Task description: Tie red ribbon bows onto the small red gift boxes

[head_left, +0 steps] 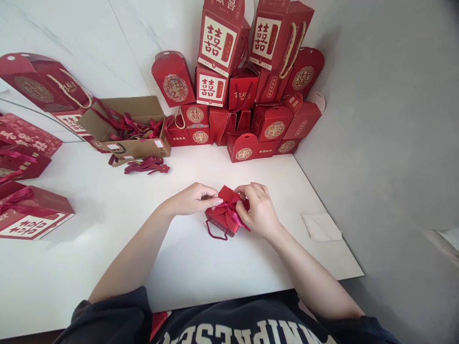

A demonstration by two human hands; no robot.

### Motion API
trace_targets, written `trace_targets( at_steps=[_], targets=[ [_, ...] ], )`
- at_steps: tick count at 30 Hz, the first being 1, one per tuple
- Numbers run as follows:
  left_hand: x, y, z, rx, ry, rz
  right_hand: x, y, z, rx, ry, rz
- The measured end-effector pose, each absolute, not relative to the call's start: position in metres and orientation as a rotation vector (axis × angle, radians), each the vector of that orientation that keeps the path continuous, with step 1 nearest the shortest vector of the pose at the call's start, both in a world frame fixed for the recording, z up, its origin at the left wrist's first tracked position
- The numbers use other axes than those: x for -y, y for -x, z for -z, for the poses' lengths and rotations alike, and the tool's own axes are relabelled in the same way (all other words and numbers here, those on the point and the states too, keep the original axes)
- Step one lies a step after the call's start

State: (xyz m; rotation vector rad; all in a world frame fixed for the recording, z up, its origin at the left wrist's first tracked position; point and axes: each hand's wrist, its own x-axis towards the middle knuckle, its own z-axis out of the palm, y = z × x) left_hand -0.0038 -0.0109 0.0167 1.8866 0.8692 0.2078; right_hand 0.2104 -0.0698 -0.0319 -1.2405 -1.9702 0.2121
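A small red gift box point(219, 220) rests on the white table in front of me, its dark red cord handle lying on the near side. Across its top runs a magenta satin ribbon point(234, 216), gathered at the middle with one tail hanging down the near right. My left hand point(201, 198) pinches the ribbon between thumb and fingertips at the box's left. On the other side, my right hand point(258, 206) has its fingers curled round the ribbon at the upper right. The right fingertips are partly hidden behind the ribbon and box.
Stacked red gift boxes point(267, 122) stand against the back wall. An open cardboard box point(143, 147) holds loose ribbons, with a ribbon bundle point(147, 165) before it. Ribboned red boxes point(39, 210) stand at left. A white folded tissue point(322, 227) lies near the right edge.
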Motion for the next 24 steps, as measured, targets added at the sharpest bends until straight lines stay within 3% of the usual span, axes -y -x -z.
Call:
trace_targets(
  at_steps=[24],
  targets=[
    [0.007, 0.001, -0.005, -1.038, -1.782, -0.259, 0.069, -0.195, 0.054, 1.630, 1.386, -0.279]
  ],
)
